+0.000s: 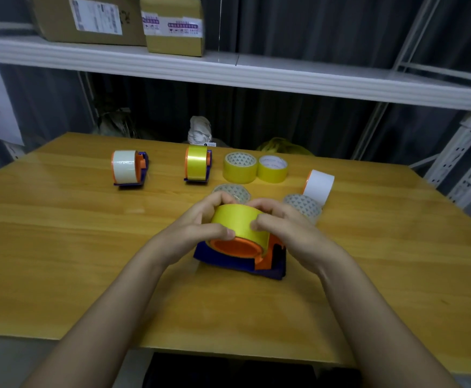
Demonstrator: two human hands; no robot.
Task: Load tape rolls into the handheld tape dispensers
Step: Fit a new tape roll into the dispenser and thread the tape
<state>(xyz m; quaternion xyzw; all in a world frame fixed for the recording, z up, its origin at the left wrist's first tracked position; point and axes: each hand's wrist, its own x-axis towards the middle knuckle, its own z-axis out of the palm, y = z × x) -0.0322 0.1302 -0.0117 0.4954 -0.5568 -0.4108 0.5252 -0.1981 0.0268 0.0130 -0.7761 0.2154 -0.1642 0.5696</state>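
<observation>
A yellow tape roll (235, 224) sits on the orange hub of a blue and orange dispenser (245, 260) at the table's middle. My left hand (198, 228) grips the roll from the left, thumb on its near face. My right hand (287, 228) grips it from the right, fingers curled over the top. Farther back stand a dispenser holding a white roll (126, 169) and a dispenser holding a yellow roll (198, 163).
Two loose yellow rolls (240, 167) (273, 168) lie behind my hands, two clear rolls (233, 191) (303, 207) beside them, and a white roll (319, 186) at the right. Cardboard boxes (94, 18) sit on the white shelf (228, 71) above the wooden table (88, 247).
</observation>
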